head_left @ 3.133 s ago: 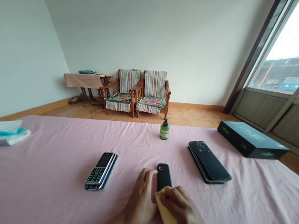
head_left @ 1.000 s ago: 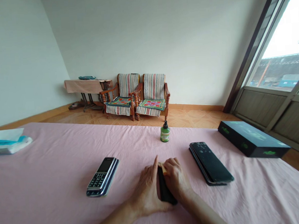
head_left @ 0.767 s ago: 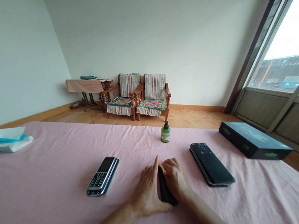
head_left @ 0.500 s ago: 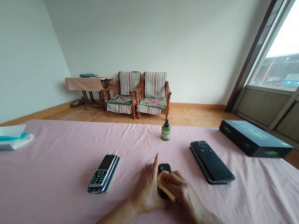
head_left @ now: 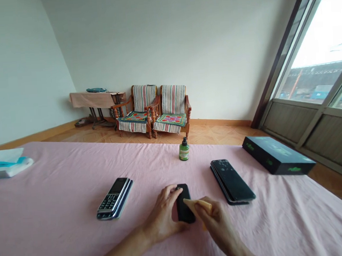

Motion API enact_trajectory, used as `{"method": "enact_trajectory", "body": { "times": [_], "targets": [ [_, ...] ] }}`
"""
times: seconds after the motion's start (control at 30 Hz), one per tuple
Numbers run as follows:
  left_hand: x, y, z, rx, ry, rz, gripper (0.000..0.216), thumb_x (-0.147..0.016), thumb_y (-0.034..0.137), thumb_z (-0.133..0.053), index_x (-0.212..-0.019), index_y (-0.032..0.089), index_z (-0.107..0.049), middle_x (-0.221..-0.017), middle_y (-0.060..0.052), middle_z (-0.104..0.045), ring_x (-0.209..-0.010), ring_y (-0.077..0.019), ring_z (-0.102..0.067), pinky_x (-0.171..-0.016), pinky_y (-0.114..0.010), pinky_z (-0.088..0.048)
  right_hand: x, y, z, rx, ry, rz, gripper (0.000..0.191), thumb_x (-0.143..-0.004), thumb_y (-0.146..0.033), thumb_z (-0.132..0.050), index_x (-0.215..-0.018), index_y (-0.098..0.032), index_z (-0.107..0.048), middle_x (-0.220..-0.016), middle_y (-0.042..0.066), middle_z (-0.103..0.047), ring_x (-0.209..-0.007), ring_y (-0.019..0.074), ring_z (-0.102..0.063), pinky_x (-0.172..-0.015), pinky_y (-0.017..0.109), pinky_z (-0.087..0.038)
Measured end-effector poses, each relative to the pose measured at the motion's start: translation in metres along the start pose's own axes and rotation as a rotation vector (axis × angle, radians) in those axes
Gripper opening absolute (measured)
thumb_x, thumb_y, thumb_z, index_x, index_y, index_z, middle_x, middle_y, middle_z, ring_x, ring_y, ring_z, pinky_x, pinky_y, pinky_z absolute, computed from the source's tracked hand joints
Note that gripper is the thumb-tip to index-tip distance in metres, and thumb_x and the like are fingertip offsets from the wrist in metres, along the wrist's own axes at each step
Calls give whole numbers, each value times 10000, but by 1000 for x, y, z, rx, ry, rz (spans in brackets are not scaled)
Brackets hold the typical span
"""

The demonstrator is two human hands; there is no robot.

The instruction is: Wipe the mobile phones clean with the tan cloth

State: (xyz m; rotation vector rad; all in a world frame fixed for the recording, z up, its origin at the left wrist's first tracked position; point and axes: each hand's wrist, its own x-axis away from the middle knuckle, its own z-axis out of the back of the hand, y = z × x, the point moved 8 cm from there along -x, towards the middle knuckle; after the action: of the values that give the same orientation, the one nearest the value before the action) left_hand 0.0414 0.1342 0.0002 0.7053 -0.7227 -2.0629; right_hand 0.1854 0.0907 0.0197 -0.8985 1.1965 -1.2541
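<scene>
Dark phone (head_left: 183,207): lies flat at the centre of the clock (12 pointing away from the person), long sides roughly 12 to 6, between both hands.
Yellow cloth (head_left: 202,205): comes in from 3 o'clock, folded, narrow tip over the phone's face; cannot tell whether pressed down or just above.
Left hand (head_left: 162,215): at 8 to 9 o'clock, clamped on the phone end to end, forefinger at the upper left, thumb at the lower end.
Right hand (head_left: 216,218): at 4 o'clock, thumb and fingers pinched together on the cloth.
Wiping progress: judged mid-step; cloth at the phone, grip in place. Amount already wiped not readable from the dark face.
Left over: by judgement, phone not yet released, cloth not yet put down.
Keypad-phone stack (head_left: 114,199): between 9 and 10 o'clock, untouched; wiped or waiting, cannot tell.
Large black-phone stack (head_left: 234,183): between 2 and 3 o'clock, untouched, pale marks at its far end; same doubt.
Green bottle (head_left: 184,152): upright at 12 o'clock, pump cap on, apart from both hands.
Black box (head_left: 278,155): near 2 o'clock, beyond the black-phone stack.
Tissue pack (head_left: 8,167): between 9 and 10 o'clock, far out on the pink sheet (head_left: 61,198).
</scene>
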Motion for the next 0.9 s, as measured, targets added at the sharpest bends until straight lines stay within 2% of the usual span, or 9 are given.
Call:
{"method": "enact_trajectory", "body": {
  "times": [0.1,0.2,0.33,0.47,0.6,0.7,0.8,0.9],
  "targets": [
    [10,7,-1,59,58,8,732,-646,123,-715,-1315,270,-459,-1358,-83,-424,-1287,-295,-401,-1092,-498,-331,-6,11,-9,-106,11,-63,378,-777,-479,-612,-704,-119,-702,-611,10,-546,-560,124,-480,-476,209,-335],
    [17,15,-2,91,124,18,668,-658,32,-625,-1275,249,-489,-1333,-84,-453,-1267,-279,-427,-1091,-490,-338,-9,16,-14,-238,21,-95,375,-739,-485,-649,-683,-115,-681,-592,1,-538,-542,113,-466,-474,206,-331],
    [17,23,0,111,178,2,618,-649,31,-619,-1225,234,-528,-1274,-85,-503,-1218,-277,-468,-1059,-463,-383,-5,13,-13,-374,54,-165,408,-679,-533,-693,-684,-125,-671,-555,-9,-529,-492,100,-440,-447,203,-322],
    [15,26,5,98,203,14,607,-646,70,-659,-1216,247,-548,-1236,-76,-537,-1171,-284,-501,-1021,-461,-418,2,2,-15,-390,41,-181,464,-685,-593,-669,-681,-129,-672,-522,-11,-510,-456,89,-410,-418,196,-305],
    [15,31,12,84,180,-8,443,-766,55,-515,-1161,237,-597,-1047,-59,-618,-1011,-230,-588,-904,-377,-491,0,-11,-17,-340,6,-97,424,-751,-560,-625,-716,-140,-670,-568,-14,-504,-495,90,-412,-443,188,-319],
    [17,30,16,33,183,2,402,-835,98,-459,-1193,237,-579,-993,-58,-610,-947,-218,-608,-865,-349,-499,-12,-13,-4,-255,93,2,371,-806,-510,-585,-750,-151,-658,-626,-15,-506,-551,102,-434,-481,193,-336],
    [18,28,15,-28,187,24,388,-856,130,-447,-1214,238,-552,-979,-59,-591,-914,-216,-616,-841,-342,-503,-25,-6,8,-144,172,35,374,-849,-493,-528,-742,-151,-637,-583,-29,-464,-511,103,-416,-454,202,-325],
    [18,26,13,-52,169,30,381,-849,120,-441,-1197,235,-545,-972,-57,-580,-901,-215,-619,-818,-335,-509,-32,-11,9,43,195,160,315,-882,-416,-510,-805,-165,-684,-655,2,-547,-596,134,-515,-540,223,-411]
  ]
}}
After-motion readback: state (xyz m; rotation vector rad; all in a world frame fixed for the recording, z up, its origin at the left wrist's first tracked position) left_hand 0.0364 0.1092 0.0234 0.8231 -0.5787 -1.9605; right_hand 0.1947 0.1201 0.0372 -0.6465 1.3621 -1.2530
